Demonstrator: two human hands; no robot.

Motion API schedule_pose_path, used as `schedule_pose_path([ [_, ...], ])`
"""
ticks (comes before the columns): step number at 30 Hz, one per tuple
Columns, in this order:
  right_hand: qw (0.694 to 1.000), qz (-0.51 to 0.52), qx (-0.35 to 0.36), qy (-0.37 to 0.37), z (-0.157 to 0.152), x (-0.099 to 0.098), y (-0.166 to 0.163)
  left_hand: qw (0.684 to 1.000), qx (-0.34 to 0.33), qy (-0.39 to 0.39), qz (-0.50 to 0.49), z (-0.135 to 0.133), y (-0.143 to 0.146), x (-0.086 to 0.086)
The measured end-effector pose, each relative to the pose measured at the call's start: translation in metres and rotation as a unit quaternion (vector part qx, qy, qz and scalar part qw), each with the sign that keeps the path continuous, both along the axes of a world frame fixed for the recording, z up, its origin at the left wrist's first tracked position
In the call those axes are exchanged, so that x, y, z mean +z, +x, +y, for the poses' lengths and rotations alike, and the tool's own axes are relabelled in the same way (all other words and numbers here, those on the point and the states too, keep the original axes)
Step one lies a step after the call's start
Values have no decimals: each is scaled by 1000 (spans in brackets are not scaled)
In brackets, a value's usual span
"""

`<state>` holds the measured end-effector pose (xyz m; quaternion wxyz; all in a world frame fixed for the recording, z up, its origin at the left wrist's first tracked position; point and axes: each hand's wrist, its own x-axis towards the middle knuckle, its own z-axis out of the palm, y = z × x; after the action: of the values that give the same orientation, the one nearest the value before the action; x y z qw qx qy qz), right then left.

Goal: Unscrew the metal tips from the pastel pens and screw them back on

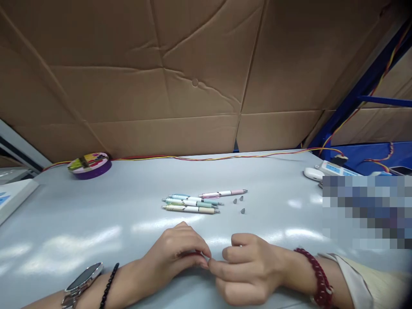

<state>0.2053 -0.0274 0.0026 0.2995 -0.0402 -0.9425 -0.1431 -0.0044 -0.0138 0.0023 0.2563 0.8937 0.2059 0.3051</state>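
My left hand (182, 251), with a watch and a black bead bracelet on its wrist, is closed in a pinch at the front of the table. My right hand (249, 270), wearing a dark red bracelet, is curled, its fingertips touching those of the left. Anything between the fingertips is hidden or too small to make out. Just beyond the hands lie several click pens: a yellow pen (189, 209), a green pen (193, 203), a blue pen (199, 199) and a pink pen (225, 193). Right of their tips sit small grey cone-shaped pieces (243, 210).
A purple round tin (92, 167) stands at the back left. Red and yellow wires (180, 158) run along the back edge, below a cardboard wall (193, 103). A power strip (337, 168) and a white case (313, 174) lie at the right; a white box (16, 193) is at the left.
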Motion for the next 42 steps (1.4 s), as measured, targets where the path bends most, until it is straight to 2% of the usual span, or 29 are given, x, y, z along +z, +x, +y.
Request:
schedule_pose_path([
  [10, 999, 26, -20, 11, -2, -1, 0, 1000, 16, -3, 5, 1, -1, 1],
  [21, 996, 32, -44, 75, -2, -2, 3, 997, 29, 54, -35, -2, -1, -1],
  [28, 995, 32, -39, 81, -2, -2, 2, 998, 58, 33, 16, -5, -2, -3],
  [37, 996, 54, 21, 63, -2, -5, 0, 999, -13, 22, 23, -2, -1, -4],
  [42, 996, 69, 27, 52, -3, -6, 2, 998, -56, 22, 7, -1, -3, -6],
])
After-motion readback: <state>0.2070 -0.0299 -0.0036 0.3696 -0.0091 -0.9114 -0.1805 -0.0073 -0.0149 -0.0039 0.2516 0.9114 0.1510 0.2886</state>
